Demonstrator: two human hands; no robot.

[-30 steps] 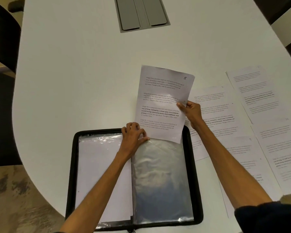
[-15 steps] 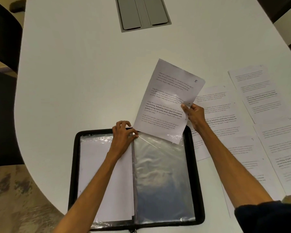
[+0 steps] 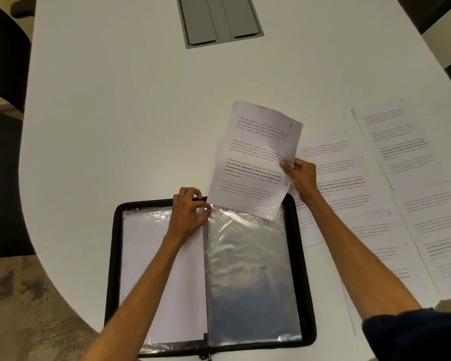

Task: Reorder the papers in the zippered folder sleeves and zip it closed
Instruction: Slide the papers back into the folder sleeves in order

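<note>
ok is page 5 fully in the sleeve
No, most of the page marked 5 sticks out above the clear sleeve, pinched by the right hand.

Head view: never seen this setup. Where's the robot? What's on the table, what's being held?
No robot here: a person works bare-handed, and the one picture comes from a wide-angle camera worn on the head, looking forward and down. The two arms coming in from below are the wearer's own. On the white table lies an open black zippered folder with clear sleeves; its left side holds white paper, the right sleeve looks empty. The left hand pinches that sleeve's top edge near the spine. The right hand pinches the right edge of a printed sheet marked 5, whose lower edge seems just inside the sleeve's mouth. More printed sheets lie loose to the right; a grey hatch sits in the tabletop farther away.
</note>
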